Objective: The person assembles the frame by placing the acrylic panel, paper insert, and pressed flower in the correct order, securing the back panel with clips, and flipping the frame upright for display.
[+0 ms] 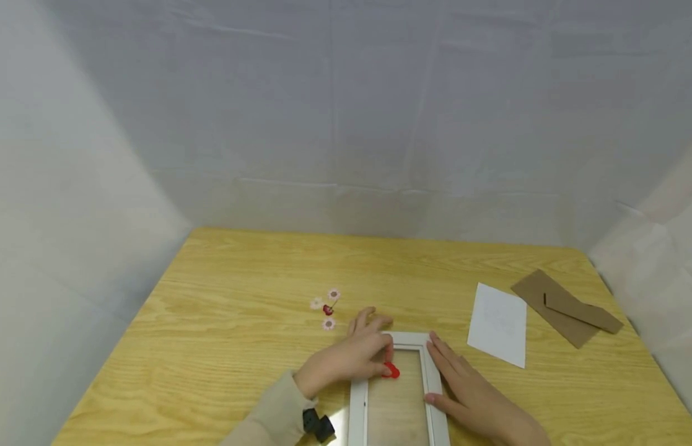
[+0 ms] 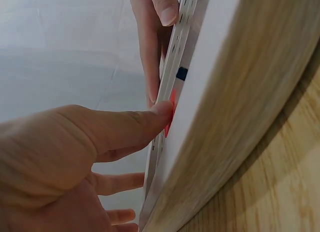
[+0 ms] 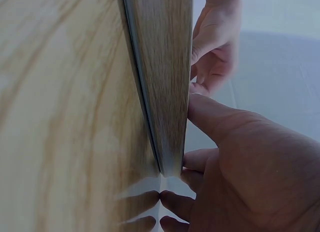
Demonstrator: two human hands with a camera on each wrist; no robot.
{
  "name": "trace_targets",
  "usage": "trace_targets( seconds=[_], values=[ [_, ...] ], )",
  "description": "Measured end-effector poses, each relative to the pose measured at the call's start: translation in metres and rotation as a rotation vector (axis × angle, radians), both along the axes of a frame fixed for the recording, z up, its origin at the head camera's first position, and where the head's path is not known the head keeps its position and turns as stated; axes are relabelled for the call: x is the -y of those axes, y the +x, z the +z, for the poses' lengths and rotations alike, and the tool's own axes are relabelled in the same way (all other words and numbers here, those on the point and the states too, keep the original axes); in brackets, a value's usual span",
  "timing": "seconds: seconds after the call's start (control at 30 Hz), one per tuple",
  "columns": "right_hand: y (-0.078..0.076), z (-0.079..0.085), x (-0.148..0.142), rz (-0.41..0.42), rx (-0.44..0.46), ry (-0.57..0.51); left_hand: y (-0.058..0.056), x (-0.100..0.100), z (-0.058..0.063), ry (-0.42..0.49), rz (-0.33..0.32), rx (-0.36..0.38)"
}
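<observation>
A white picture frame (image 1: pixel 359 416) with a see-through pane lies on the table, its lower end cut off by the head view. At its upper left corner my left hand (image 1: pixel 354 356) pinches a small flat red flower-like piece (image 1: pixel 394 371) over the pane. In the left wrist view the thumb (image 2: pixel 132 123) covers part of that red piece. My right hand (image 1: pixel 479 396) rests along the frame's right side, fingers fairly straight near the upper corner and thumb on the white border. Seen from the right wrist, the frame's wood-grained side (image 3: pixel 162 77) stands beside that thumb.
Several small dried flowers (image 1: pixel 329 324), pale pink and dark red, lie left of the frame. To the right are a white sheet (image 1: pixel 496 325) with a faint print and a brown backing board (image 1: pixel 563 310) with a flap. White cloth (image 1: pixel 346 124) hangs behind the table.
</observation>
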State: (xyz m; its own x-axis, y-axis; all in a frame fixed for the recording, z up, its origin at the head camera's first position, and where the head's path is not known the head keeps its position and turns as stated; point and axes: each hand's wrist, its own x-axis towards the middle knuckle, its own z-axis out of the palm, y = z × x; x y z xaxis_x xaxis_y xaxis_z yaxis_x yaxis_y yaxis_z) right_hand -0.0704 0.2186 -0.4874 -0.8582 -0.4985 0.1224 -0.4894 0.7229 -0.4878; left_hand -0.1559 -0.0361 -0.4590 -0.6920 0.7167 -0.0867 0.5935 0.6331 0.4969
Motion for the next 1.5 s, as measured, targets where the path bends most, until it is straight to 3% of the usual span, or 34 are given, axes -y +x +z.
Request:
trace_targets(
  seconds=[0.67,1.2,1.37,1.5],
  values=[
    [0.001,0.000,0.000,0.000,-0.030,0.014,0.004,-0.002,0.006,-0.055,-0.043,0.029],
    [0.002,0.001,0.001,0.003,-0.013,-0.007,0.004,-0.001,0.005,-0.023,-0.070,0.033],
    [0.002,0.001,0.001,0.007,-0.003,-0.014,0.002,0.001,0.006,0.034,-0.078,-0.016],
    [0.001,-0.001,0.001,0.014,-0.015,-0.013,0.002,0.000,0.011,0.088,-0.062,-0.140]
  ],
)
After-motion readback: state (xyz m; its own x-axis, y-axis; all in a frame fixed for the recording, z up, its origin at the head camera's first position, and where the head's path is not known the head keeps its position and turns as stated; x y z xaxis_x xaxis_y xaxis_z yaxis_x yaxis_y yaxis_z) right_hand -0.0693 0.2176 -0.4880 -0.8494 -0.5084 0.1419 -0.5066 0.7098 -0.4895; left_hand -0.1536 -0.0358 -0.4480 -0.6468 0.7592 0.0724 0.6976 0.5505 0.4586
